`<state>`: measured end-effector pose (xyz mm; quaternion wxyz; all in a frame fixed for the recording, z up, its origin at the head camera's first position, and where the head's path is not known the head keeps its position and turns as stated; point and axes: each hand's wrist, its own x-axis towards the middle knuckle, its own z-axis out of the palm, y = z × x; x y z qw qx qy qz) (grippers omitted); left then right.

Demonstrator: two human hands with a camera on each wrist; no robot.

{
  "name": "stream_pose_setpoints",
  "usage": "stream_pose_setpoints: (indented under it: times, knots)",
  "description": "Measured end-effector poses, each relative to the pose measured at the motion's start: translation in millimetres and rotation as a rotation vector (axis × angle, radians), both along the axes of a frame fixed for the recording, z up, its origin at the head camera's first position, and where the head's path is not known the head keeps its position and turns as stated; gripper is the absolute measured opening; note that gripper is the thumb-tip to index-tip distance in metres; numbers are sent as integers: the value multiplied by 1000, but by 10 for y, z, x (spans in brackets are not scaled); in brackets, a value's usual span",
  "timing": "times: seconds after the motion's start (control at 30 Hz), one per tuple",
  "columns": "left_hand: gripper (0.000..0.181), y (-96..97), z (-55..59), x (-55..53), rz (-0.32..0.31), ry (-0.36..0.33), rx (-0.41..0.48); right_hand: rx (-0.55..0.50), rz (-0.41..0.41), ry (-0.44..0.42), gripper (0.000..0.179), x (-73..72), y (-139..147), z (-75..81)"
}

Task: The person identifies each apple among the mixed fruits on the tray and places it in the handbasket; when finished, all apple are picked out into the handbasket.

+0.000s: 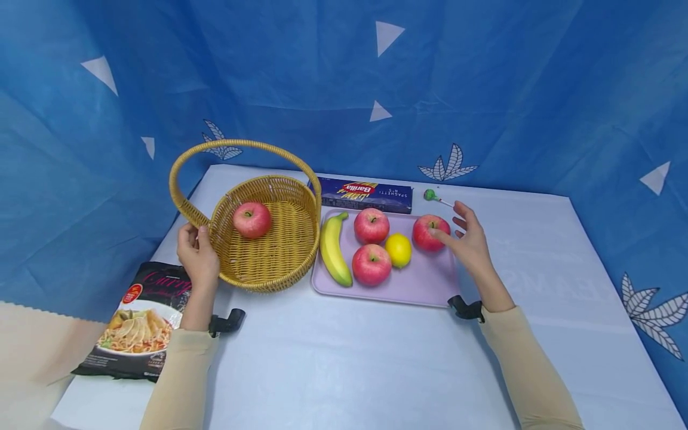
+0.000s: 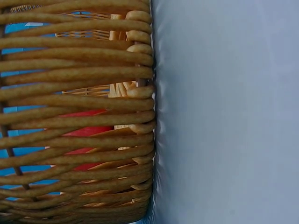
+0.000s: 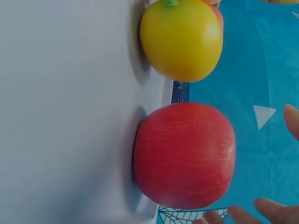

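My left hand (image 1: 199, 257) grips the wicker basket (image 1: 269, 280) where its handle meets the left rim. Inside the basket lies one red apple (image 1: 252, 220); its red also shows through the weave in the left wrist view. Spread around the rightmost apple (image 1: 432, 233) on the lilac tray (image 1: 430, 292) is my right hand (image 1: 473, 242). In the right wrist view, thumb and fingers stand apart from that apple (image 3: 184, 156). Left of it on the tray are a lemon (image 1: 398, 250), two more apples (image 1: 372, 226) and a banana (image 1: 334, 249).
Behind the tray lies a dark blue spaghetti box (image 1: 365, 195). A green lollipop (image 1: 430, 194) is just beyond the right hand. A black noodle packet (image 1: 137, 325) lies at the left table edge, partly under the left forearm. Blue curtain (image 1: 322, 71) hangs behind the table.
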<state>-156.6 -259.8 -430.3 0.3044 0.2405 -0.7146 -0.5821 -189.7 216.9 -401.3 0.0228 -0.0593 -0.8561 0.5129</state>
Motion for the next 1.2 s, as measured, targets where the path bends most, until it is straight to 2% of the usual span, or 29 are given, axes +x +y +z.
stream_pose_setpoints:
  times: [0.5, 1.2]
  knots:
    - [35, 16, 8, 3, -5, 7, -10, -40, 18, -76, 97, -57, 45, -137]
    - [35, 6, -1, 0, -3, 11, 6, 50, 74, -167, 94, -134, 49, -219]
